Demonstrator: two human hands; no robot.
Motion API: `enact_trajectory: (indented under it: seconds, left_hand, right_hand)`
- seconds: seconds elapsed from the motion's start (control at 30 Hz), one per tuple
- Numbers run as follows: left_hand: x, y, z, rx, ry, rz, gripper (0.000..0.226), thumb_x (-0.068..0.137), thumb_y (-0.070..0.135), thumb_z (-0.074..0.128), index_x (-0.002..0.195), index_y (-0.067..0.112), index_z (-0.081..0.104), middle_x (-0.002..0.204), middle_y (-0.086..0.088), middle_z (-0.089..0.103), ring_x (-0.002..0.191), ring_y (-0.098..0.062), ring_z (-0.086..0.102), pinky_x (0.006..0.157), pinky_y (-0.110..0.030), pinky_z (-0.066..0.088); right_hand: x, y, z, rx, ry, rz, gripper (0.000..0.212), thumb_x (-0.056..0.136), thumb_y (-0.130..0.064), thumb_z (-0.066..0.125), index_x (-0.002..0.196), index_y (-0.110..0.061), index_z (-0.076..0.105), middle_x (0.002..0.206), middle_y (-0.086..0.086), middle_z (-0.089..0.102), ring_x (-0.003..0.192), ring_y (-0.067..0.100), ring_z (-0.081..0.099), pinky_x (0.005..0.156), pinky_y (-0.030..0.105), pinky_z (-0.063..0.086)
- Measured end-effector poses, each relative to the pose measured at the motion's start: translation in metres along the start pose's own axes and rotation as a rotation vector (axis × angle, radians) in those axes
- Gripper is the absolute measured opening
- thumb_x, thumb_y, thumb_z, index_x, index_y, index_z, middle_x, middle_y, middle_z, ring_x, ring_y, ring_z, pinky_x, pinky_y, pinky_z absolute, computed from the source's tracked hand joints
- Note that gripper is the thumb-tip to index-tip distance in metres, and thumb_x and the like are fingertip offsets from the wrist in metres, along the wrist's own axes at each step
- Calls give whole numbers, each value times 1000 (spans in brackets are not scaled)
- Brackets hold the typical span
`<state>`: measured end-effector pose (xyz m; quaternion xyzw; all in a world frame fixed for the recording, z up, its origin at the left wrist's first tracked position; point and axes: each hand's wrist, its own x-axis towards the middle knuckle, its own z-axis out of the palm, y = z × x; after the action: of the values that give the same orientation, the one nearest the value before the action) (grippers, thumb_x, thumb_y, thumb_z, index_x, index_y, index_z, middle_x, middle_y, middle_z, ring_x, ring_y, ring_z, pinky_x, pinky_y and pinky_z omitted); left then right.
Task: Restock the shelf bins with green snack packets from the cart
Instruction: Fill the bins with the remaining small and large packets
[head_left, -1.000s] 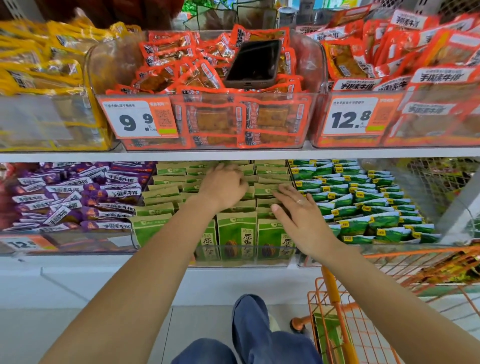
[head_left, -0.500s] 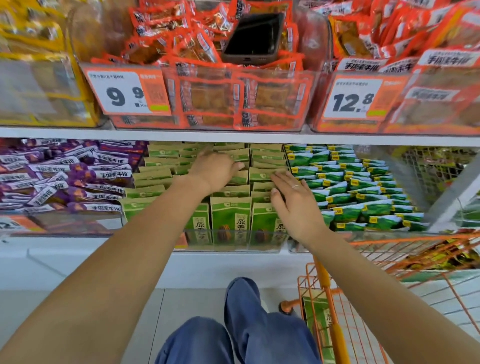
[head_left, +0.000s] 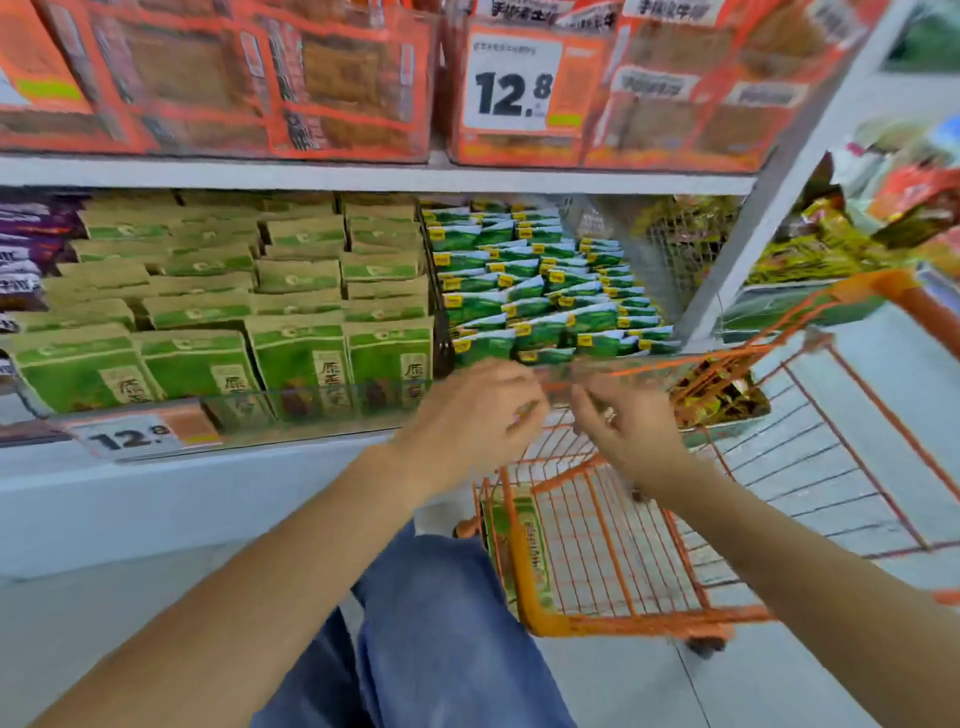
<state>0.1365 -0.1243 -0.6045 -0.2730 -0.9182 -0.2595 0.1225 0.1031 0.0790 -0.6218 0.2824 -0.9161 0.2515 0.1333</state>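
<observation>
Large green snack packets (head_left: 296, 358) stand in tight rows in a clear shelf bin (head_left: 332, 402) on the lower shelf. Right of them lies a bin of small green-and-white packets (head_left: 535, 291). My left hand (head_left: 467, 415) and my right hand (head_left: 631, 439) hover close together in front of the shelf edge, above the orange wire cart (head_left: 618, 623). Both are motion-blurred, their fingers loosely curled with no packet visible in them. A green packet (head_left: 522, 551) stands against the cart's left wall.
Purple packets (head_left: 23, 254) fill the bin at the far left. Orange packets (head_left: 332, 78) sit in bins on the shelf above, with a 12.8 price tag (head_left: 511, 85). A grey shelf post (head_left: 769, 176) rises at the right. My knee in blue jeans (head_left: 441, 623) is below.
Both hands have pulled back out of the green packet bin towards the shelf edge and the cart. The view has swung down and to the right.
</observation>
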Motion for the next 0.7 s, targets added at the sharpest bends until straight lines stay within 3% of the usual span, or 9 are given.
enact_trajectory:
  seconds: [0.03, 0.07, 0.1, 0.13, 0.17, 0.23, 0.33, 0.57, 0.7]
  left_hand:
    - [3, 3, 20, -14, -106, 1, 43, 93, 36, 37, 97, 13, 73, 104, -4, 68, 101, -23, 60, 92, -43, 48]
    - [3, 5, 38, 8, -206, -3, 41, 94, 36, 39, 106, 15, 72, 115, -4, 66, 113, -22, 56, 108, -45, 35]
    - [2, 4, 51, 57, -285, -27, 37, 94, 35, 43, 114, 18, 69, 125, -1, 62, 123, -20, 48, 120, -42, 12]
    - [2, 3, 60, 109, -325, -50, 34, 94, 32, 45, 117, 22, 67, 129, 4, 59, 129, -17, 41, 119, -36, -10]
    - [0, 2, 65, 132, -324, -61, 32, 95, 29, 44, 118, 24, 67, 129, 8, 59, 130, -15, 37, 113, -31, -21]
    - [-3, 5, 68, 129, -296, -68, 33, 97, 28, 40, 115, 25, 68, 123, 11, 62, 128, -14, 37, 107, -26, -29]
    - [-6, 10, 67, 153, -313, -57, 36, 98, 27, 37, 108, 25, 71, 113, 11, 67, 124, -15, 41, 105, -25, -32]
    - [-5, 14, 65, 153, -306, -75, 36, 95, 25, 38, 101, 28, 73, 104, 12, 69, 120, -14, 43, 103, -23, -35]
    - [-5, 15, 67, 124, -299, -86, 35, 96, 25, 38, 103, 27, 73, 108, 11, 68, 122, -13, 41, 106, -24, -30]
  right_hand:
    - [-7, 11, 4, -113, -141, 50, 57, 95, -49, 28, 83, -11, 68, 57, 3, 61, 49, 23, 56, 45, 29, 41]
    - [-13, 18, 10, -242, -344, 108, 54, 95, -49, 27, 94, -15, 69, 67, 3, 66, 58, 23, 61, 50, 29, 43]
    - [-16, 25, 16, -358, -565, 167, 46, 97, -47, 30, 107, -20, 67, 85, 2, 70, 74, 22, 65, 60, 30, 46]
    - [-19, 29, 24, -409, -771, 231, 39, 99, -44, 35, 119, -22, 61, 104, 2, 69, 92, 22, 64, 72, 31, 47]
    - [-21, 30, 32, -392, -945, 292, 39, 99, -42, 41, 129, -20, 55, 119, 2, 64, 106, 22, 60, 84, 32, 47]
    - [-26, 32, 51, -297, -1157, 375, 52, 98, -41, 48, 141, -14, 43, 136, 7, 54, 123, 25, 51, 101, 35, 42]
    - [-29, 30, 82, -215, -1195, 371, 58, 95, -37, 54, 145, -13, 35, 141, 10, 48, 128, 28, 47, 106, 38, 39]
    - [-38, 23, 119, -241, -1155, 251, 37, 85, -14, 68, 120, -6, 57, 120, 11, 61, 113, 28, 57, 95, 36, 46]
    - [-44, 43, 126, -262, -1110, 343, 63, 75, -26, 79, 129, -9, 51, 124, 9, 58, 114, 28, 55, 98, 38, 46]
